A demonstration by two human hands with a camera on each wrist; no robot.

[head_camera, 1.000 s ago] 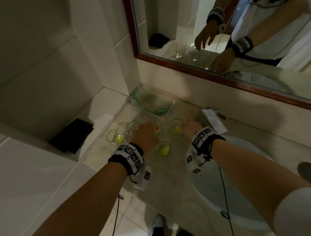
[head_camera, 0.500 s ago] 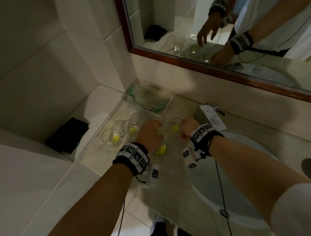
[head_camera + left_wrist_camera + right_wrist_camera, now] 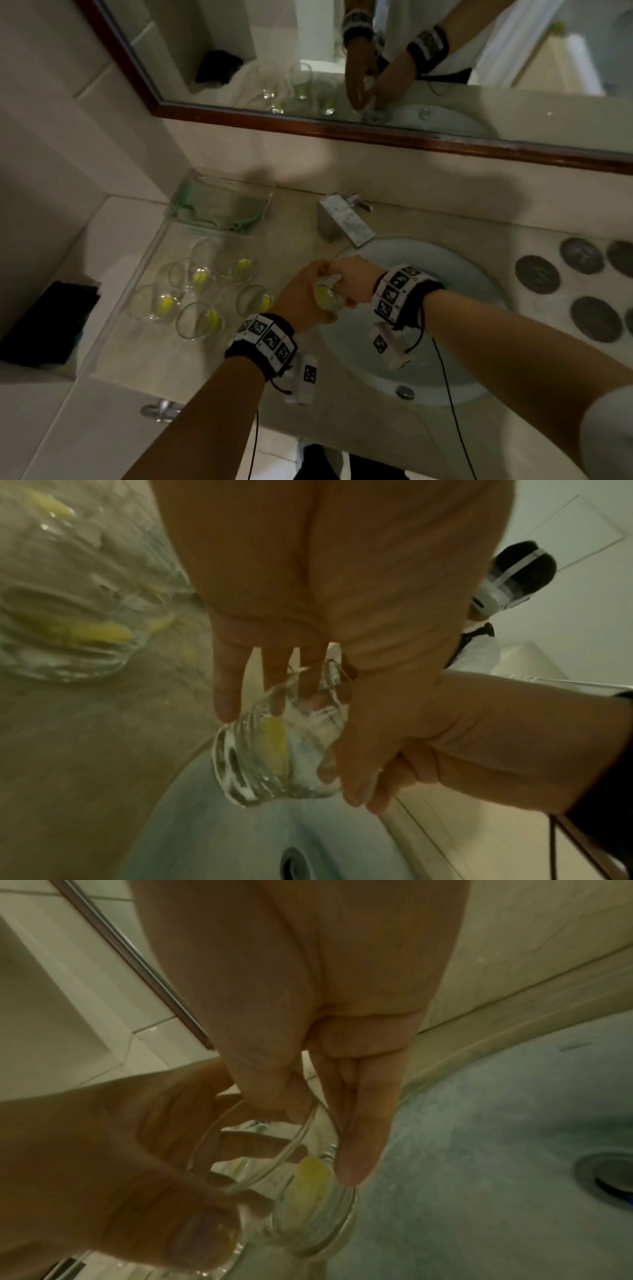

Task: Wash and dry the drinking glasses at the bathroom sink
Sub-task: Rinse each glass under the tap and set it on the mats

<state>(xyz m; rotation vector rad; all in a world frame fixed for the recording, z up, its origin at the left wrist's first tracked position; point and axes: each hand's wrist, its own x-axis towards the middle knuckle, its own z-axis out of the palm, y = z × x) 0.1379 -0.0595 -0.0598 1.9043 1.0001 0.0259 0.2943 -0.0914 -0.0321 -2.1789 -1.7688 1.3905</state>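
A clear drinking glass (image 3: 324,297) with a yellow lemon slice in its bottom hangs tilted over the left edge of the pale sink (image 3: 462,308). My left hand (image 3: 301,299) wraps it from the left, fingers along its wall (image 3: 226,691). My right hand (image 3: 344,277) grips it from the right, thumb and fingers pinching its rim (image 3: 301,1123). In the left wrist view the ribbed base of the glass (image 3: 274,767) shows above the basin. Several more glasses (image 3: 202,322) holding lemon pieces stand on the counter to the left.
A square metal faucet (image 3: 346,222) sits behind the sink, and the drain (image 3: 613,1177) lies below. A clear tray (image 3: 219,209) with a green cloth is at the back left. Dark round coasters (image 3: 537,279) lie right of the sink. A black object (image 3: 48,322) rests on the left ledge.
Both hands have left the group of glasses and carried one glass to the right, from the counter to above the sink's left edge.
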